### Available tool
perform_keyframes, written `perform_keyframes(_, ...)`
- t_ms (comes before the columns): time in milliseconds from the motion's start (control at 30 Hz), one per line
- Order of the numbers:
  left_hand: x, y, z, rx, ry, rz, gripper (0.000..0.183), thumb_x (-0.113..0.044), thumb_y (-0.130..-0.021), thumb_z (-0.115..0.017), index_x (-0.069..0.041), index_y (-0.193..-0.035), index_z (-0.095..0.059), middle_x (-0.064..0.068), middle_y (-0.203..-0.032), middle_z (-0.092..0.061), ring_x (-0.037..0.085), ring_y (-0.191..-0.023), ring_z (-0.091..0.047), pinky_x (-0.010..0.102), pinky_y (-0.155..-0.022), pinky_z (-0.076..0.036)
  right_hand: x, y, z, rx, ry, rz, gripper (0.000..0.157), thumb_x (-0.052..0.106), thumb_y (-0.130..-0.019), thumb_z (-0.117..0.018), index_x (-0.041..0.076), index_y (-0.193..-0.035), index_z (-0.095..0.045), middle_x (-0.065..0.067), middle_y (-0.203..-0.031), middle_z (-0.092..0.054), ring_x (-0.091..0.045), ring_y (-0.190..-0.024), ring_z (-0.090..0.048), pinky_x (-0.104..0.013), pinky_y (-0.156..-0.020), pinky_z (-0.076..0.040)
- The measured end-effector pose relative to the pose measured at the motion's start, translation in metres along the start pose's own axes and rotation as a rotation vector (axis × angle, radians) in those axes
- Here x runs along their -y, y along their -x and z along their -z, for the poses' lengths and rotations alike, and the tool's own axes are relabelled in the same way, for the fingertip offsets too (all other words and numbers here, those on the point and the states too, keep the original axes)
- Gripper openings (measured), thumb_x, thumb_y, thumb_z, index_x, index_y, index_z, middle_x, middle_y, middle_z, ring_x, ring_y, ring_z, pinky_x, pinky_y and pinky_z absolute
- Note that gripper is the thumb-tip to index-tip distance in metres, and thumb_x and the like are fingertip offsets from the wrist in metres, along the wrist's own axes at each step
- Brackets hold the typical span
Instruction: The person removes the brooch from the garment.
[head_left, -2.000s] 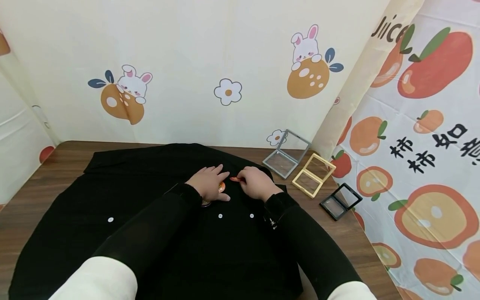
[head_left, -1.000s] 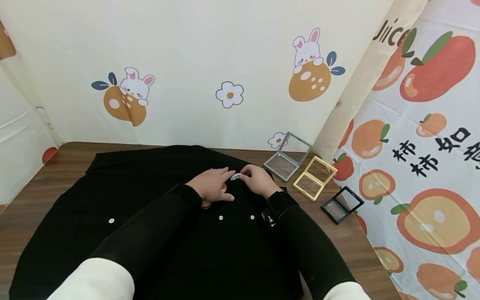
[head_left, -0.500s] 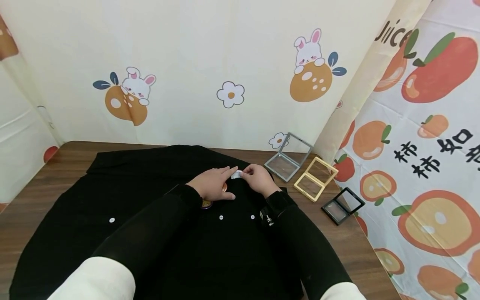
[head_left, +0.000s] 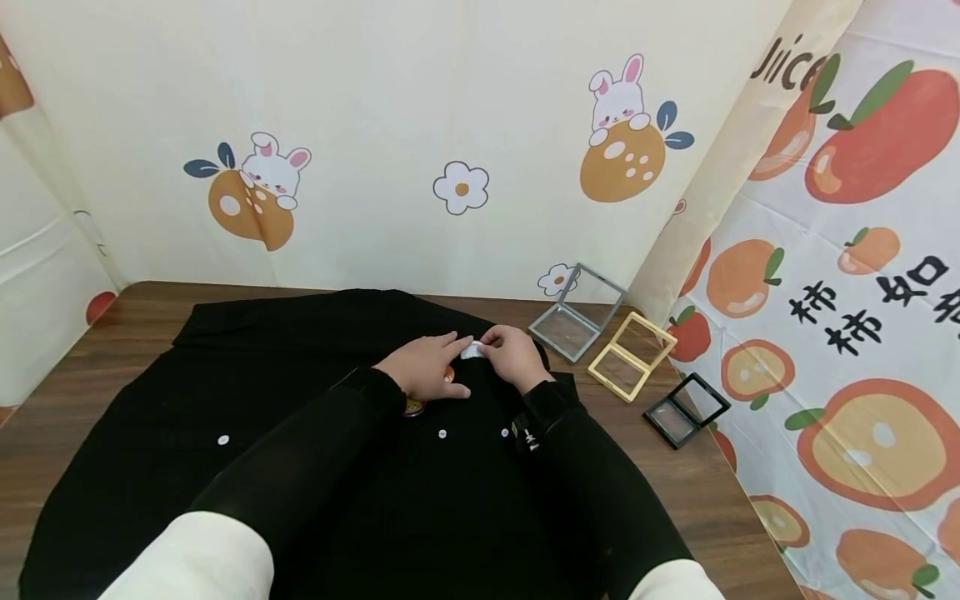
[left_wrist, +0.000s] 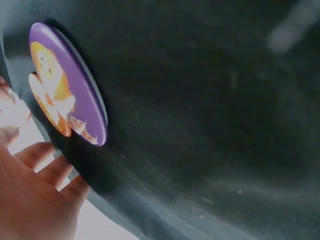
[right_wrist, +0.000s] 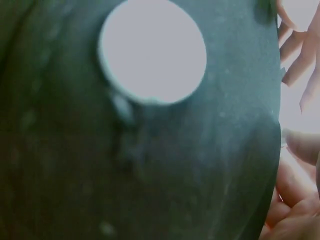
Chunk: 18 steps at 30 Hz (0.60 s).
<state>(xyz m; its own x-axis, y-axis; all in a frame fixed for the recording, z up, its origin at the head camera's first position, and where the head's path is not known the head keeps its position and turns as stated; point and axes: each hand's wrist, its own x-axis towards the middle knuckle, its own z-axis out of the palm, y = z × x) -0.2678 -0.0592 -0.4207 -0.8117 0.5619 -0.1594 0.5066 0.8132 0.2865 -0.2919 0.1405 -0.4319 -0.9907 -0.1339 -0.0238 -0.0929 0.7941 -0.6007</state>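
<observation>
A black garment (head_left: pixel 300 358) with white buttons lies spread on the table. My right hand (head_left: pixel 517 360) pinches a small badge (head_left: pixel 472 350) at its edge, the white underside showing. My left hand (head_left: pixel 423 368) rests on the cloth with fingers extended, its fingertips right at that badge. Under and beside the left palm sit a round purple badge (left_wrist: pixel 89 95) and a smaller orange badge (left_wrist: pixel 50 107), mostly hidden in the head view. One white button (right_wrist: pixel 152 52) looms large in the right wrist view.
Right of the garment, three hinged clear-window cases stand opened on the wooden table (head_left: pixel 82 375): a grey case (head_left: pixel 566 332), a yellow case (head_left: pixel 628 368) and a black case (head_left: pixel 678 414). A printed cloth wall (head_left: pixel 360 100) rises behind the table.
The right hand has turned the small badge from its red face to its white underside. The left hand has shifted only slightly. The right forearm has drawn a little inward.
</observation>
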Motion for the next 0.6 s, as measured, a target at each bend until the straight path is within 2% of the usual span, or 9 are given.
perform_keyframes(233,0.0003,-0.0013,-0.0012,0.023,-0.026,0.022,0.091,-0.063,-0.097,-0.061,-0.019,-0.166,-0.023,0.016,-0.168,-0.024,0.033,-0.153,-0.027,0.049,-0.124,-0.021,0.0076,0.0029,-0.0043,-0.006,0.132,0.016,0.023,0.023,-0.105,-0.064,0.016,-0.123,-0.076,-0.003,-0.117,-0.071,-0.023,-0.106,-0.066,-0.039,-0.093,-0.052)
perform_keyframes(433,0.001,-0.0021,-0.0023,0.03,-0.06,0.027,0.088,-0.062,-0.097,-0.061,-0.016,-0.165,-0.028,0.018,-0.167,-0.026,0.036,-0.153,-0.027,0.051,-0.124,-0.02,0.0093,0.0039,-0.0046,-0.013,0.195,0.019,0.016,0.02,-0.105,-0.063,0.013,-0.116,-0.073,-0.005,-0.104,-0.068,-0.023,-0.092,-0.064,-0.039,-0.086,-0.051)
perform_keyframes(600,-0.0015,0.0001,-0.0004,0.057,-0.072,0.046,0.087,-0.062,-0.097,-0.061,-0.017,-0.164,-0.031,0.017,-0.168,-0.024,0.036,-0.154,-0.023,0.052,-0.124,-0.018,0.0071,0.0033,-0.0032,0.051,0.2,0.037,0.017,0.019,-0.104,-0.063,0.011,-0.112,-0.076,-0.003,-0.103,-0.07,-0.021,-0.089,-0.064,-0.039,-0.084,-0.052)
